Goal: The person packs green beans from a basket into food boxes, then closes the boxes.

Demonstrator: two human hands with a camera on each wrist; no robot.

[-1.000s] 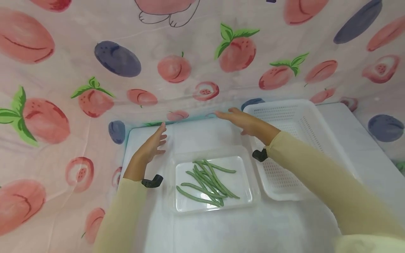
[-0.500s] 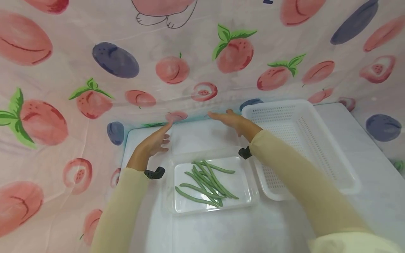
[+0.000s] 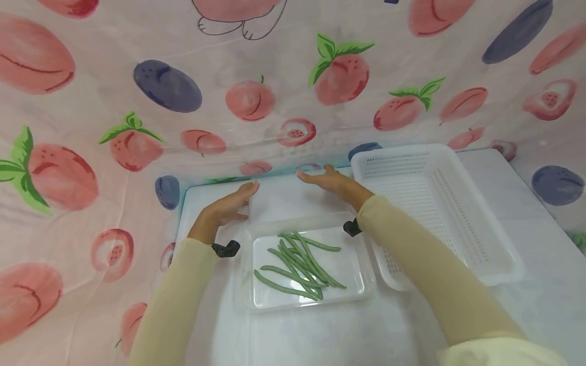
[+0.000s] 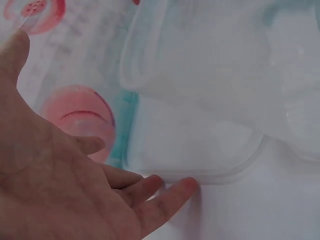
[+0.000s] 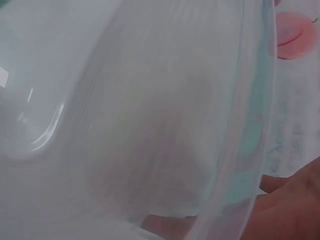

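A clear plastic box [image 3: 306, 302] holds several green beans [image 3: 297, 262] near the middle of the table. Behind it, between both hands, lies a flat translucent piece with rounded corners [image 4: 190, 142], faint in the head view. My left hand [image 3: 226, 206] is at that piece's left side, fingers extended; in the left wrist view its fingertips [image 4: 187, 185] appear to touch the edge. My right hand [image 3: 331, 182] is at the far right side, thumb and fingers spread. The box's clear wall partly covers the right hand [image 5: 285, 210] in the right wrist view, so its contact cannot be told.
To the right of the box stands a white perforated basket [image 3: 462, 203], under the right forearm. A fruit-printed cloth [image 3: 293, 91] hangs behind the white table [image 3: 329, 335] and on its left.
My left hand has moved right and inward, its fingers bending slightly lower. My right hand has shifted left, away from the basket. The box and beans stay in place.
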